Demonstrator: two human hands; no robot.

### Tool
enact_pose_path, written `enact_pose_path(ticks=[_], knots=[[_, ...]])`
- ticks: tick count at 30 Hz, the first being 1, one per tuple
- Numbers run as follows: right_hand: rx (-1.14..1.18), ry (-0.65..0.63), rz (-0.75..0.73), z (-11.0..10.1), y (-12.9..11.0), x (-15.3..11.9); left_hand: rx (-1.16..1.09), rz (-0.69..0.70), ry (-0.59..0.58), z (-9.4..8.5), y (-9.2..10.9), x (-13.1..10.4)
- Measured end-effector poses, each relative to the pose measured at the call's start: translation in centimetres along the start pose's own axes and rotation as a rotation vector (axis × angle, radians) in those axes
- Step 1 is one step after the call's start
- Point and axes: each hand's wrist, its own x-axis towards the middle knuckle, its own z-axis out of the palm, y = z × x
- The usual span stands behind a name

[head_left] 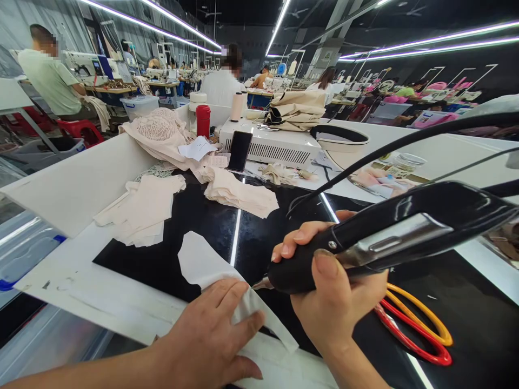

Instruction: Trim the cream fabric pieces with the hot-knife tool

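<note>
Pale flat piece (207,260) is lying partly under L grip (219,327) (thumb & fingers apart), near tip of blk. tool (389,237), which R grip (334,294) is clasping.

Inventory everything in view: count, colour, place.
Tool: one, black, right
Sheet: one, white, centre
Fabric stacks: two, pinkish, left and centre
Mat: one, black, centre
Loops: two, red, orange, right
Phone: one, dark, centre
Flask: one, red, near phone
Box: one, white, behind phone
Cone: one, pinkish, by box
Cloth pile: one, beige, on box
Lace heap: one, cream, left rear
Jar: one, clear, right
People: several, varied clothes, background
Sewing machines: several, whitish, background
Lights: several, white, overhead
Left hand: one, bare, on sheet
Right hand: one, bare, gripping tool
</note>
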Motion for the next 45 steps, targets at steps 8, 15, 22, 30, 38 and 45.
enact_pose_path(ticks=[8,15,22,30,38,45], knots=[[-0.027,-0.033,0.015,-0.2,0.3,-0.2,-0.017,-0.022,-0.017,-0.2,0.6,0.3],[0.01,-0.021,0.018,-0.3,0.1,0.6,-0.049,-0.01,-0.127,-2.3,-1.4,0.2],[0.01,0.032,0.074,-0.9,-2.3,0.3,0.045,0.041,-0.232,-3.2,-4.5,0.4],[0.024,0.027,0.07,-1.5,-2.4,-0.5,0.336,-0.047,-0.118,-0.4,-3.0,1.9],[-0.019,0.02,0.041,-2.0,-2.0,-0.8,0.438,-0.076,-0.058,-0.5,-2.5,1.8],[-0.014,0.016,0.029,-2.0,-1.8,-1.1,0.462,-0.08,-0.074,-1.0,-2.8,1.5]])
